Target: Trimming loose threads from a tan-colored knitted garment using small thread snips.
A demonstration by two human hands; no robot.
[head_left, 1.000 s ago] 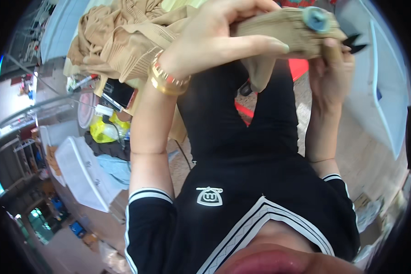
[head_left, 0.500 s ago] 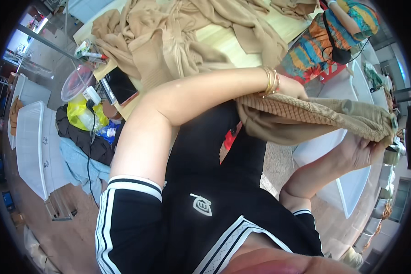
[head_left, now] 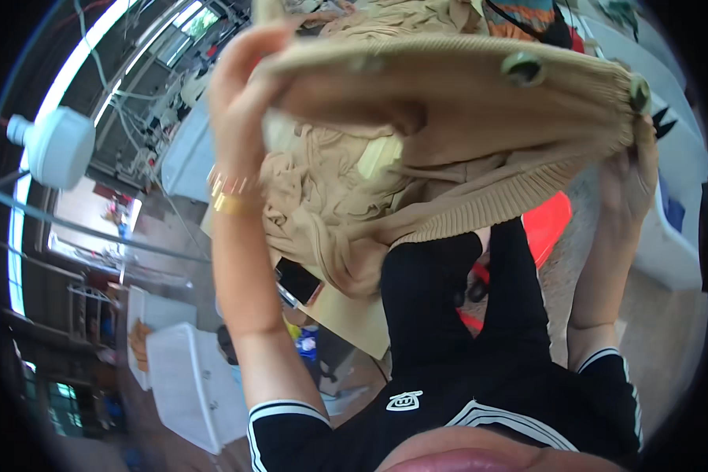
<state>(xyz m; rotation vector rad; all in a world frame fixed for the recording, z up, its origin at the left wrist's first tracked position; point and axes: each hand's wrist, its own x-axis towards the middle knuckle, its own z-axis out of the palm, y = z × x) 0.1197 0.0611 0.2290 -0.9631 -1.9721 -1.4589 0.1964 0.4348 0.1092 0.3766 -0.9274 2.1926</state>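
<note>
A tan knitted cardigan [head_left: 480, 94] is stretched out in the air in front of me, with a ribbed edge and large greenish buttons [head_left: 523, 69]. My left hand [head_left: 240, 118], blurred by motion, is closed round its left end and raised high. At the opposite end, my right hand [head_left: 629, 169] pinches the ribbed corner beside a button. A dark pointed thing [head_left: 664, 123] juts out next to the right hand; whether I hold it cannot be made out. Below the cardigan, a heap of tan knitwear [head_left: 315, 181] lies on the table.
The pale wooden table [head_left: 350, 318] has a dark phone [head_left: 297, 281] near its edge. White bins [head_left: 189, 385] stand at the left, and a white tub [head_left: 669, 236] at the right. A red seat [head_left: 551, 228] is by my legs. Another person's patterned clothing [head_left: 519, 16] shows at the far side.
My left hand has swung left and up, spreading the cardigan wide open. My right hand has risen with its corner. The view has shifted, showing more of the room at the left.
</note>
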